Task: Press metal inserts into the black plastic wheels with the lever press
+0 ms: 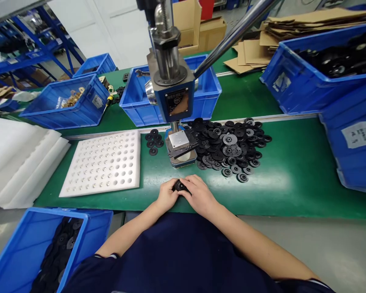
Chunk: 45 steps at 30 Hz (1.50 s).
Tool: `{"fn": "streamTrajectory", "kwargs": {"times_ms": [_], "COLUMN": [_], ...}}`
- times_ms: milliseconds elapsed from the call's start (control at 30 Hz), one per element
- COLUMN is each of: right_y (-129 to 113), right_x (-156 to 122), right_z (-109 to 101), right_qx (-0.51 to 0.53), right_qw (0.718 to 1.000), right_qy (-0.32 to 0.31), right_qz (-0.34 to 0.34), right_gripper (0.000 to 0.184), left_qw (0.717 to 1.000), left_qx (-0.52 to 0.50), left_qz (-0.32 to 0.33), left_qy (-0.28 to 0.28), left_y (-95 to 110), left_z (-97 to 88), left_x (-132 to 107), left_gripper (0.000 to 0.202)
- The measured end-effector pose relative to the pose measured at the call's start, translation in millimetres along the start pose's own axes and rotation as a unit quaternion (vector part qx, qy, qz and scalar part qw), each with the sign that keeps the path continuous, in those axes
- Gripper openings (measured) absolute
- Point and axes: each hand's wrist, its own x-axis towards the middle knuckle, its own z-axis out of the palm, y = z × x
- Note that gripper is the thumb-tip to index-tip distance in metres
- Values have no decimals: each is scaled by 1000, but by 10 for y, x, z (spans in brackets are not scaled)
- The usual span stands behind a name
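Note:
Both of my hands meet close to the front edge of the green table. Between them is a black round plastic part (179, 186), its far side partly covered by fingers. My left hand (167, 195) closes on its left side, and my right hand (199, 194) grips it from the right with thumb and fingers. Just beyond stands a hand press (175, 97) with a metal plate (179, 139) under its ram. A heap of black plastic discs (228, 142) lies to the right of the press. Several more discs (154, 140) sit to its left.
A white foam tray (133, 162) with rows of holes, many holding small shiny pieces, lies left. Blue bins (171, 110) stand behind the press, at right (311, 89) and at lower left (85, 228). The press's long lever (232, 36) slants up to the right. Foam sheets (21, 162) are stacked far left.

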Motion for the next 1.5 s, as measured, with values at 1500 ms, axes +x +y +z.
{"fn": "streamTrajectory", "kwargs": {"times_ms": [1500], "right_y": [88], "right_x": [240], "right_z": [-968], "right_qx": [81], "right_qw": [964], "right_qy": [213], "right_qz": [140], "right_gripper": [41], "left_qw": [994], "left_qx": [-98], "left_qz": [18], "left_qy": [54], "left_y": [1409], "left_z": [-757], "left_x": [1339], "left_gripper": [33]}}
